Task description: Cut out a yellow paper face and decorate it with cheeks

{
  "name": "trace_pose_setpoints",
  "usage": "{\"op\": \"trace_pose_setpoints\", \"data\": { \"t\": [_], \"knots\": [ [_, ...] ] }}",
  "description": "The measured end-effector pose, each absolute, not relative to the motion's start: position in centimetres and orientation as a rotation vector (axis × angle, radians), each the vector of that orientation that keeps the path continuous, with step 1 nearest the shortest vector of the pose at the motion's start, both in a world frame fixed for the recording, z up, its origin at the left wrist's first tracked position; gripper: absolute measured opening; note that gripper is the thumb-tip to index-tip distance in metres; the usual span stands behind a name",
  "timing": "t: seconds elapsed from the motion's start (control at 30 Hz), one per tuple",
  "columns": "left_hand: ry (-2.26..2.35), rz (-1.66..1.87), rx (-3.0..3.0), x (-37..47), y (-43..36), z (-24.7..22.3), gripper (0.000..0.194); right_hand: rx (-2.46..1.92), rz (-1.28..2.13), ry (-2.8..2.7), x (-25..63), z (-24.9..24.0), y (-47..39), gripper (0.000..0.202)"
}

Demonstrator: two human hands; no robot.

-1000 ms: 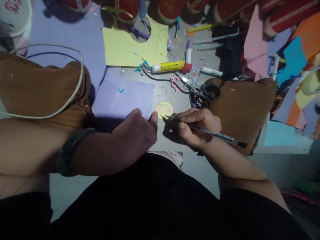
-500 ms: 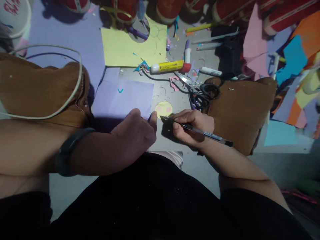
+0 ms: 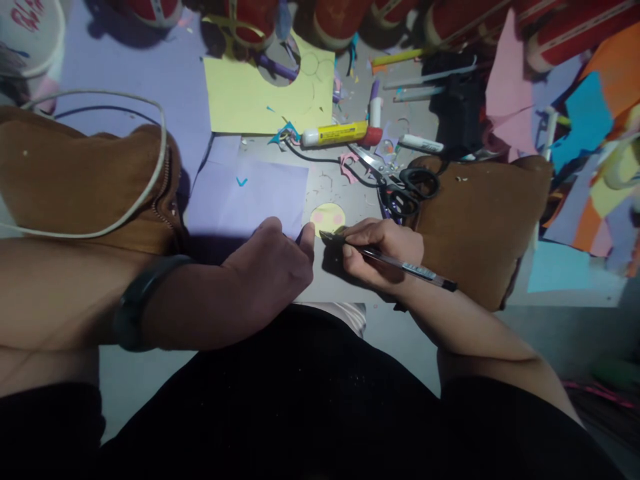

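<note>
A small yellow paper circle (image 3: 327,215) with two pink cheek-like spots lies on the grey table. My right hand (image 3: 383,250) grips a black pen (image 3: 420,270), its tip on the circle's lower edge. At the circle's left edge, my left hand (image 3: 280,260) presses with a fingertip, its other fingers curled and partly hidden. Under and beyond that hand is a purple paper sheet (image 3: 270,193) bearing a small blue V-shaped piece (image 3: 242,181). Black-handled scissors (image 3: 400,183) rest beyond my right hand.
Brown cushion-like pieces lie left (image 3: 75,173) and right (image 3: 480,220); a white cable (image 3: 161,147) loops over the left one. Farther off are a glue stick (image 3: 335,135), a cut yellow sheet (image 3: 250,100), a white marker (image 3: 421,143), paper scraps (image 3: 585,120) and red containers (image 3: 337,20).
The pen's back end and my right hand have shifted slightly left, while the tip stays at the circle's lower edge. My left hand holds its place.
</note>
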State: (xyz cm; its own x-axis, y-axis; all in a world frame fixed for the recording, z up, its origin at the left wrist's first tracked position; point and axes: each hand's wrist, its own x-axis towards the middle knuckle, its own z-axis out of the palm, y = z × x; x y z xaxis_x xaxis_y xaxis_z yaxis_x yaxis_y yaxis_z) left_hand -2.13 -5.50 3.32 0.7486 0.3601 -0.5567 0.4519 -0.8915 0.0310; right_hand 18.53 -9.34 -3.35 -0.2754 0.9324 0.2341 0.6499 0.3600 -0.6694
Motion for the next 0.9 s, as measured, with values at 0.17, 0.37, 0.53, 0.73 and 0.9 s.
{"op": "trace_pose_setpoints", "data": {
  "t": [0.17,0.37,0.53,0.73,0.9],
  "knots": [
    [0.618,-0.855,2.784,-2.1,-5.4,3.4,0.064,-1.314,0.588,-1.895,19.1,-4.1,-9.3,0.016],
    [0.645,-0.838,2.761,-2.1,-5.5,3.1,0.065,-1.305,0.544,-1.822,19.8,-5.0,-9.0,0.015],
    [0.682,-0.804,2.772,-2.2,-5.6,2.9,0.062,-1.348,0.559,-1.845,19.5,-4.8,-9.0,0.015],
    [0.674,-0.821,2.760,-2.2,-5.5,3.0,0.061,-1.324,0.588,-1.866,19.3,-4.3,-9.1,0.012],
    [0.666,-0.820,2.739,-2.2,-5.4,3.0,0.062,-1.348,0.567,-1.868,19.2,-4.3,-9.1,0.013]
  ]
}}
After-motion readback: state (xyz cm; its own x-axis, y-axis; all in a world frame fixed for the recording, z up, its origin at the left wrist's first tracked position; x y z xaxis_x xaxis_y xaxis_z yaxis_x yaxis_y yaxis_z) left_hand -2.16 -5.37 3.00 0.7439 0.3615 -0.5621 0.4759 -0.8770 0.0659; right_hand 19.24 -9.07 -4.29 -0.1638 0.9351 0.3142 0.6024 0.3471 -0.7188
